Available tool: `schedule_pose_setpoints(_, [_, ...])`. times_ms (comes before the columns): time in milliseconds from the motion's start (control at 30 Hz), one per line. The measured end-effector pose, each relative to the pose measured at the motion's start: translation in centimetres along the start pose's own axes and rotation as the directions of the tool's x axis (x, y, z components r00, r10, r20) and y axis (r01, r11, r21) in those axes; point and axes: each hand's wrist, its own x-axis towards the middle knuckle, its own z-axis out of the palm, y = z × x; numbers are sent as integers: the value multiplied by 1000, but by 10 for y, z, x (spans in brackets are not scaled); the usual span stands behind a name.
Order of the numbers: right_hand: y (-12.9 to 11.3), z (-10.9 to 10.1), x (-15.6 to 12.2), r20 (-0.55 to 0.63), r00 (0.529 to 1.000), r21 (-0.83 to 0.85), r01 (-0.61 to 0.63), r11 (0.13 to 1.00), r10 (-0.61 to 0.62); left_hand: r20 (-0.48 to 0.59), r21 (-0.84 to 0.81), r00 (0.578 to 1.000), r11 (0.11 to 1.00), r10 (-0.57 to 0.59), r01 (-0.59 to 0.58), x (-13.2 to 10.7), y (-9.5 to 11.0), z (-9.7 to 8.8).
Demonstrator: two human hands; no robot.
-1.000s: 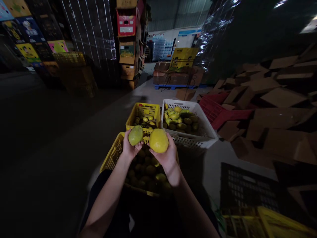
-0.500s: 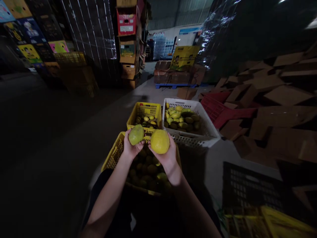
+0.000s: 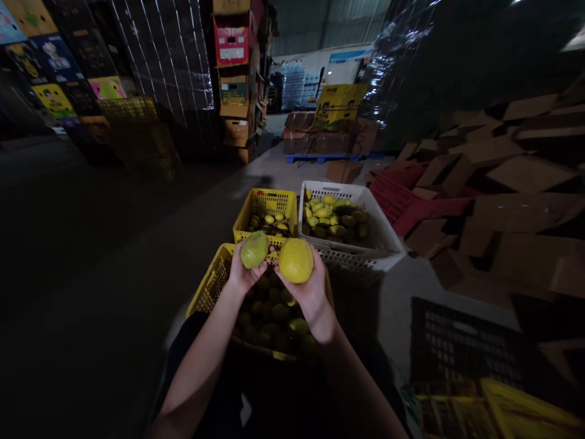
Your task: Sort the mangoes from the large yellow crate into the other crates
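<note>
My left hand [image 3: 243, 273] is wrapped round a green mango [image 3: 255, 249] with darker blotches on its skin. In my right hand [image 3: 311, 286] lies a larger-looking yellow mango [image 3: 296, 261], gripped from the side and below. Both fruits are held up side by side, a small gap apart. Below them stands a yellow crate [image 3: 208, 286], with several dim green fruits [image 3: 280, 313] inside. My forearms hide parts of that crate.
Beyond stand a smaller yellow crate [image 3: 242, 222] with a few fruits and a white crate [image 3: 388, 238] partly filled with yellow-green fruits. Flattened cardboard [image 3: 525, 225] and a red crate [image 3: 395, 204] lie right. A black crate [image 3: 461, 341] is at lower right.
The green mango has turned slightly in my left hand and shifted a little to the right. My right hand and the yellow mango are almost unmoved.
</note>
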Motion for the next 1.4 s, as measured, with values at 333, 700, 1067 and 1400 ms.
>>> schedule_pose_setpoints(333, [-1, -6, 8, -7, 1000, 35, 6, 999, -6, -158, -57, 984, 994, 83, -93, 8, -3, -2])
schedule_pose_setpoints(700, [5, -17, 20, -8, 1000, -7, 17, 1000, -17, -76, -149, 992, 982, 104, -114, -2, 7, -5])
schedule_pose_setpoints(1067, [15, -26, 23, -23, 997, -98, 71, 993, -73, -118, -167, 983, 972, 144, -162, 5, 5, -12])
schedule_pose_setpoints(1400, [12, -11, 13, 98, 993, -40, -65, 997, 69, -154, -127, 982, 983, 111, -131, 2, 8, -13])
